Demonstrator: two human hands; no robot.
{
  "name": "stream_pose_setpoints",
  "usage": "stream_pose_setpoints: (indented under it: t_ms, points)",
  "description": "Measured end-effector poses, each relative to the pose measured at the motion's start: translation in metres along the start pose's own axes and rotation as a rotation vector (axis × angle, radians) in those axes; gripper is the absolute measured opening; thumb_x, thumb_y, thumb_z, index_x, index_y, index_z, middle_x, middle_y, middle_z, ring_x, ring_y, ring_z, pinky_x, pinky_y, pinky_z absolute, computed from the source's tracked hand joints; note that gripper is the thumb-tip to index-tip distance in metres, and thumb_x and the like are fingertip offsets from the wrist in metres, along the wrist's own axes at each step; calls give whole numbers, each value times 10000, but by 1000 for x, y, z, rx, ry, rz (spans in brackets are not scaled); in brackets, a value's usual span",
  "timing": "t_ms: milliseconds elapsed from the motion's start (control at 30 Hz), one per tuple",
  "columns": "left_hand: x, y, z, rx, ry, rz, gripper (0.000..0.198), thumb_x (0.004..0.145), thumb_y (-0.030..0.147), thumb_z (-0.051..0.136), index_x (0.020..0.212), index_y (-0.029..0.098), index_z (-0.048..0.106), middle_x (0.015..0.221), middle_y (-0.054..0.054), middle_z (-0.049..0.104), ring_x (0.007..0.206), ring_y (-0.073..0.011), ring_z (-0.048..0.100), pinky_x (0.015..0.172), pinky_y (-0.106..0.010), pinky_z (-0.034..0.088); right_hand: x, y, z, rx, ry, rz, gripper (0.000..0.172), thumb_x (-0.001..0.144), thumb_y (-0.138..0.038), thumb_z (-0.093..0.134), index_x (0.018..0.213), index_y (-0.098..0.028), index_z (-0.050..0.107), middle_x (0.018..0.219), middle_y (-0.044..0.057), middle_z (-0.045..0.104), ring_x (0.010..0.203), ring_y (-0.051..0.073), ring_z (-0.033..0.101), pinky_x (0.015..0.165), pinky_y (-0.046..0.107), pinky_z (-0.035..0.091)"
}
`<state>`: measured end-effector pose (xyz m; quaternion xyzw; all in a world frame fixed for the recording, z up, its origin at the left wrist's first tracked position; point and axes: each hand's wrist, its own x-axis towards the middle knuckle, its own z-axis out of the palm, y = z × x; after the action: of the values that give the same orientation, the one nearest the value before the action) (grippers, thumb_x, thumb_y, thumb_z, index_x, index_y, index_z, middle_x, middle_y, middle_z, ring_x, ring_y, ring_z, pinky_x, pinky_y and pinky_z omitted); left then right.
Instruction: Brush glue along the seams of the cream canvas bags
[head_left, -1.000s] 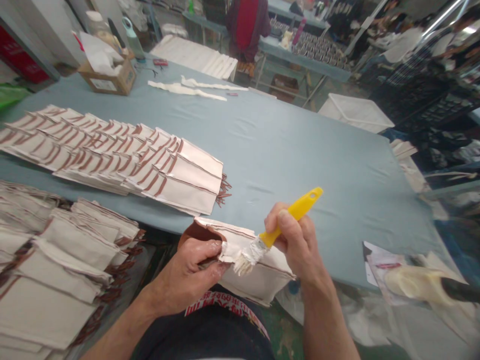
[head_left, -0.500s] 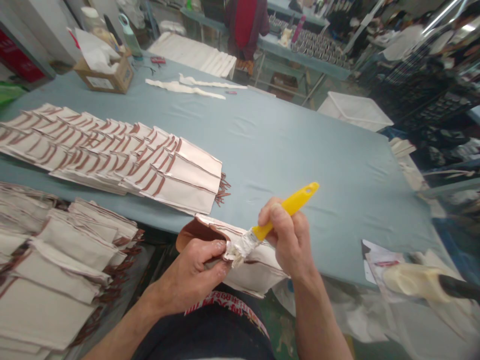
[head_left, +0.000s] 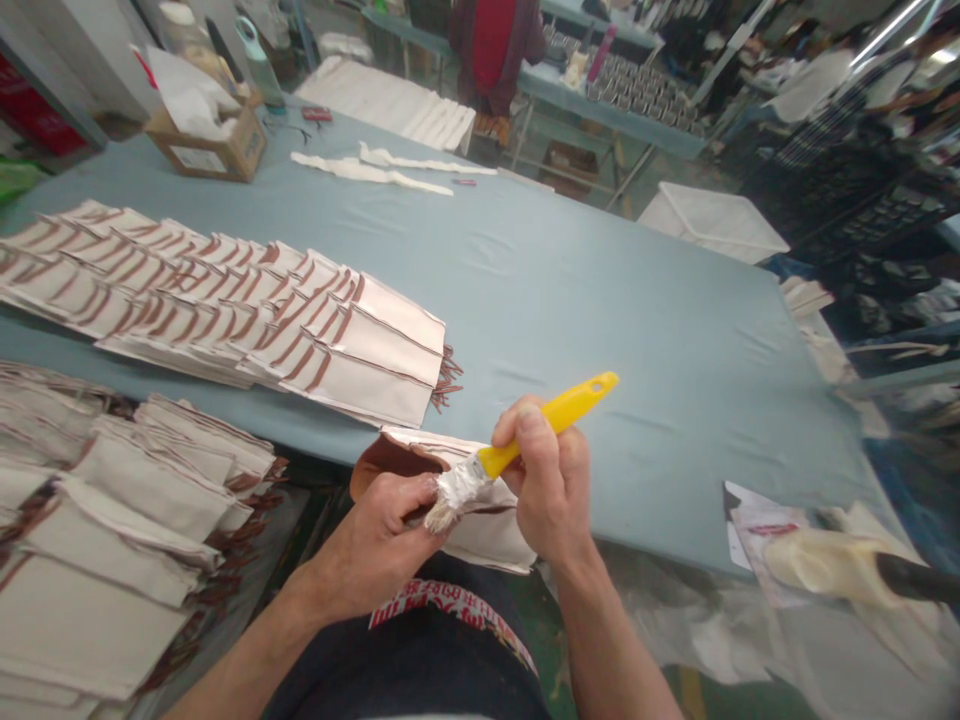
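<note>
My left hand [head_left: 375, 545] is closed on a white cloth pouch with brown trim [head_left: 480, 530], held over the near table edge above my lap. My right hand [head_left: 544, 485] grips a yellow-handled brush [head_left: 559, 410]. Its glue-caked bristles [head_left: 442, 512] press against the pouch's edge right by my left fingertips. A brown flap of the pouch [head_left: 382, 460] folds back above my left hand.
Overlapping rows of finished pouches [head_left: 225, 310] lie on the blue table [head_left: 600, 300]. More pouches are stacked [head_left: 120, 520] at my left. A glue-smeared sheet with a tool [head_left: 825, 570] sits at right. A cardboard box [head_left: 210, 145] and a person in red [head_left: 495, 45] are far off.
The brush has swept leftward along the pouch edge toward my left fingers, my right hand following. The pouch has shifted slightly left and down.
</note>
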<state>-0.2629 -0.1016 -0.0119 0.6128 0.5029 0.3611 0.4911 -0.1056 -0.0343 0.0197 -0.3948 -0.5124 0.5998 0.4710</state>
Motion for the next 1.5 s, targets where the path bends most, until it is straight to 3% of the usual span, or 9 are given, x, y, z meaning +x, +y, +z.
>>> stream_pose_setpoints:
  t_ms: [200, 367, 467, 600, 833, 967, 1167, 1300, 1500]
  points:
    - [2, -2, 1, -68, -14, -30, 289, 1025, 303, 548, 828, 169, 711, 779, -12, 712, 758, -183, 657, 703, -249, 525, 0, 4, -5, 41, 178, -17, 482, 991, -600, 638, 715, -206, 606, 562, -65, 410, 445, 71, 310, 387, 180, 251]
    - [1, 1, 1, -14, 4, -35, 259, 995, 259, 528, 857, 168, 727, 807, -16, 748, 786, -187, 702, 721, -242, 531, 2, 12, -25, 32, 354, -43, 418, 988, -539, 654, 729, -212, 631, 511, -86, 344, 435, 78, 299, 394, 181, 244]
    - [1, 2, 1, 13, 12, -24, 270, 976, 259, 526, 830, 161, 732, 764, -11, 733, 724, -176, 682, 666, -235, 507, -4, 18, -28, 31, 330, 10, 449, 976, -594, 661, 749, -207, 636, 504, -86, 365, 435, 76, 304, 403, 184, 250]
    - [2, 2, 4, -18, -6, -52, 265, 963, 238, 525, 891, 150, 764, 815, -17, 759, 779, -181, 694, 707, -230, 520, -10, 23, -24, 20, 289, 10, 478, 979, -622, 650, 740, -209, 626, 522, -85, 350, 440, 78, 306, 397, 188, 235]
    - [-2, -1, 7, -75, 12, -133, 258, 954, 286, 575, 807, 154, 741, 772, -17, 709, 816, -202, 664, 727, -248, 514, -6, 22, -30, 79, 77, -20, 512, 983, -633, 661, 724, -192, 627, 533, -96, 318, 428, 57, 220, 383, 179, 172]
    - [-1, -4, 11, -141, -2, -210, 247, 946, 305, 594, 802, 149, 721, 747, -1, 676, 767, -192, 633, 710, -257, 507, -5, 22, -32, 81, 97, -16, 504, 985, -625, 666, 737, -189, 626, 547, -95, 331, 435, 53, 220, 392, 178, 165]
    - [0, -21, 28, -349, -94, -296, 251, 953, 316, 629, 1052, 151, 789, 957, -29, 778, 1032, -258, 680, 952, -325, 522, -3, 26, -21, 69, 17, 53, 529, 943, -684, 668, 742, -200, 599, 501, -117, 286, 426, 60, 201, 401, 198, 179]
    - [-3, -41, 37, -460, -71, -414, 342, 849, 370, 771, 1086, 126, 807, 973, -58, 798, 1029, -289, 674, 934, -343, 523, -2, 51, -22, -17, -45, 232, 555, 875, -719, 694, 734, -190, 609, 501, -105, 319, 446, 61, 231, 429, 215, 194]
    - [-13, -66, 47, -512, -30, -487, 406, 810, 467, 809, 998, 107, 808, 832, -46, 756, 828, -247, 649, 835, -351, 526, -23, 98, -30, -22, 18, 363, 563, 866, -737, 646, 744, -188, 620, 451, -92, 361, 424, 74, 267, 432, 228, 193]
